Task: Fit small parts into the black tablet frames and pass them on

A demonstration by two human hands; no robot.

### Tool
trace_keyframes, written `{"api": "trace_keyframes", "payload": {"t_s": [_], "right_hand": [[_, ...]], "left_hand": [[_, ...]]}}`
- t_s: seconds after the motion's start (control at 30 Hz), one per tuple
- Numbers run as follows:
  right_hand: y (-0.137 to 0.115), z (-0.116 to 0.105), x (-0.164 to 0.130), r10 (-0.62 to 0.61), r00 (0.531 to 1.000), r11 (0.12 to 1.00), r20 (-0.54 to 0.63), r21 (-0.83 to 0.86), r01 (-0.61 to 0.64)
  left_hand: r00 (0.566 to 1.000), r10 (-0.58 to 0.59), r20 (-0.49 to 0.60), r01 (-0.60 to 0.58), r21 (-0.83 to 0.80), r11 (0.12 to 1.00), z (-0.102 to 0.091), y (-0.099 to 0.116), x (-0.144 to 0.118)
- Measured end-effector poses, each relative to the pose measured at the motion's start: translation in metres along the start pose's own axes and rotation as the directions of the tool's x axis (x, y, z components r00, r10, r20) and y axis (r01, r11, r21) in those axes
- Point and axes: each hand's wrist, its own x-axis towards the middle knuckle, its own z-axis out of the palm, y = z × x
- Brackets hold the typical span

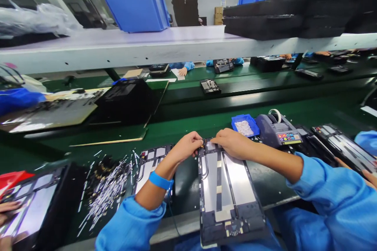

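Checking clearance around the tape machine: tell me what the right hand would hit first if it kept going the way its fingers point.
The right hand points left along the open tablet's top edge, so it would likely meet the left hand first; their fingertips look almost touching, though depth is unclear.

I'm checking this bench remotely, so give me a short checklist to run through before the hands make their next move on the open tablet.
1. Tablet flat on the bench: ok.
2. Left hand at its top edge: ok.
3. Right hand at the same edge: ok.
4. Small part pinched between the fingertips: cannot tell.
5. Blue tray with parts close by: ok.
6. Tablet overhangs the near bench edge: not ok.
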Motion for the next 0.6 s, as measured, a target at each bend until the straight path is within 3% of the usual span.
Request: {"api": "trace_keyframes", "payload": {"t_s": [0.6], "right_hand": [[-0.013, -0.004, 0.007, -0.014, 0.994, 0.968, 0.106, -0.248, 0.04]], "left_hand": [[0.988, -0.125, 0.088, 0.13, -0.05, 0.99, -0.007, 0.007, 0.005]]}}
